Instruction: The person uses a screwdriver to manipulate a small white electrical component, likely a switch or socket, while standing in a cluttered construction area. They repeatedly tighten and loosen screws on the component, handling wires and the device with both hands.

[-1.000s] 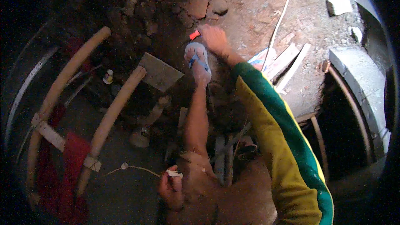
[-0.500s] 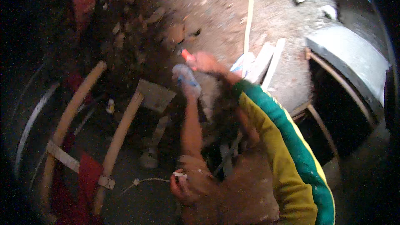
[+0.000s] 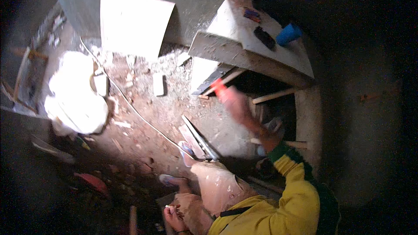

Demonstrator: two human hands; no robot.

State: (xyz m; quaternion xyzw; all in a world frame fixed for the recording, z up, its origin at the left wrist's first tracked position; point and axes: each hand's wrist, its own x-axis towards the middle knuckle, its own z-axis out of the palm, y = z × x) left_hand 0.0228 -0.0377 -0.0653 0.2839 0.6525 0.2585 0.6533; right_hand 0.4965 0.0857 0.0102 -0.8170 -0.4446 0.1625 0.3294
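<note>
My right hand (image 3: 238, 106), blurred by motion, is raised in front of me at the right of centre. Its fingers are wrapped round a bright orange-red handheld thing (image 3: 219, 87) whose kind the blur hides. Behind it are the wooden props (image 3: 274, 96) under a thick slab (image 3: 261, 63). Low in the picture, near my lap, my left hand (image 3: 175, 221) is closed with a small whitish piece (image 3: 170, 208) at its fingertips. My bent knee (image 3: 217, 180) and slippered foot (image 3: 167, 179) lie beyond it.
On the slab sit a blue cup (image 3: 288, 34) and a dark oblong block (image 3: 264, 38). A white panel (image 3: 135, 24) leans on the wall. Left lies a white sack (image 3: 76, 93). A cable (image 3: 135, 109), a white brick (image 3: 159, 84) and narrow strips (image 3: 199, 137) lie on the rubble-strewn floor.
The view has swung to the right, bringing the slab, panel and sack in. My right arm has swung rightward with the orange-red thing. My left hand stays low, still holding the whitish piece.
</note>
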